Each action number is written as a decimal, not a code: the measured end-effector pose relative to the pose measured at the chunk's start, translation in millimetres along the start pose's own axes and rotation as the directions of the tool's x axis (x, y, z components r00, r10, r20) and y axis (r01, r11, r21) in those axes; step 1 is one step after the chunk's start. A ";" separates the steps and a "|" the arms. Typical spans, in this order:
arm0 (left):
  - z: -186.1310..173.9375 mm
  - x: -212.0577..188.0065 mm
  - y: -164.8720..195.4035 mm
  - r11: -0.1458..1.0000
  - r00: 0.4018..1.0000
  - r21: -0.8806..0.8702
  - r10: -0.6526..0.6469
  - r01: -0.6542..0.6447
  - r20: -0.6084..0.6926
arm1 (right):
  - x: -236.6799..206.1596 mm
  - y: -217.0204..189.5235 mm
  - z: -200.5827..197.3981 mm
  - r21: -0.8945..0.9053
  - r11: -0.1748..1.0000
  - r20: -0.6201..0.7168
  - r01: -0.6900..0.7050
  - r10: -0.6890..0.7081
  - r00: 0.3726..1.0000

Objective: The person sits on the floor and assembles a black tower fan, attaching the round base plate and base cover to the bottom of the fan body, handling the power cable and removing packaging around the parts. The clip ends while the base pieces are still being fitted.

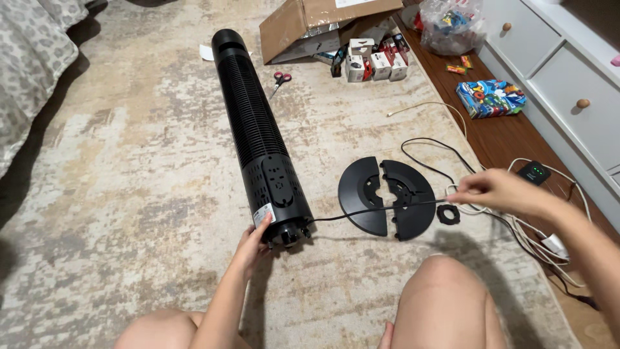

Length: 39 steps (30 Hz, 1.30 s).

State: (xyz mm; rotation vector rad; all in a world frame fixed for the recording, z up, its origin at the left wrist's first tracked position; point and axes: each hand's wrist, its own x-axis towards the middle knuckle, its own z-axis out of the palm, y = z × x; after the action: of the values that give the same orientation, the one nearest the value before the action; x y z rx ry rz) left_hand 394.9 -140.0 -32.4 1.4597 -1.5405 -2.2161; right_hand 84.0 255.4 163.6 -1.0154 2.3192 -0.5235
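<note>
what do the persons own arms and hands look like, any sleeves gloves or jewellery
Both arms are bare up to the picture's edge: no sleeves show. The left hand and right hand wear no gloves, and no rings, watch or bracelets can be seen. Fingers are slim, nails look short and unpainted, though they are too small to tell for sure.
</note>
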 end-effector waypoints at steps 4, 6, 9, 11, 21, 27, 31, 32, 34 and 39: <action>4.0 -10.4 -3.2 0.998 0.996 -0.053 -0.037 0.041 0.082 | -30.1 16.3 -28.3 0.059 0.964 -0.233 -0.260 0.267 0.935; 9.8 -19.7 -12.1 0.991 0.980 -0.113 -0.054 0.077 0.194 | -40.8 28.0 -40.4 0.078 0.985 -0.374 -0.154 0.172 0.911; 20.4 -28.3 -31.4 0.988 0.978 -0.106 -0.094 0.115 0.185 | -42.5 47.1 -43.7 0.111 0.992 -0.479 -0.058 0.105 0.872; 30.0 -25.1 -42.9 0.975 0.994 -0.205 -0.066 0.084 0.092 | -41.9 60.7 -42.3 0.091 0.993 -0.471 -0.071 0.106 0.876; 27.8 -7.3 -66.1 0.945 0.999 -0.322 -0.042 0.051 0.034 | -27.1 116.6 -10.4 0.411 0.882 -0.313 -0.231 0.374 0.873; 13.2 -4.2 -74.5 0.892 0.989 -0.439 -0.053 0.111 0.141 | -20.8 93.1 8.9 -0.363 0.824 -0.334 -0.435 0.321 0.886; -3.4 2.8 -84.9 0.899 0.996 -0.431 -0.043 0.073 0.079 | -15.7 39.6 28.2 -0.342 0.894 -0.324 -0.291 0.178 0.929; -8.9 4.9 -86.4 0.907 0.999 -0.419 -0.032 0.043 0.032 | -12.6 24.9 33.9 -0.287 0.919 -0.314 -0.270 0.176 0.933; -21.9 8.1 -89.8 0.924 0.999 -0.382 0.005 -0.021 -0.044 | -5.2 -3.3 47.1 -0.199 0.968 -0.341 -0.153 0.078 0.937; -45.4 -8.5 -71.3 0.983 0.977 -0.081 0.150 -0.163 -0.149 | 15.8 -59.1 90.7 -0.079 0.994 -0.347 0.073 -0.096 0.933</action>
State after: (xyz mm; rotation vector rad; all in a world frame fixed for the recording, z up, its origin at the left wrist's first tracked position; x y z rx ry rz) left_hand 462.6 -131.6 -83.0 1.3854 -1.4350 -2.0197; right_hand 163.6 194.0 120.4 -1.1333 2.6277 -0.7186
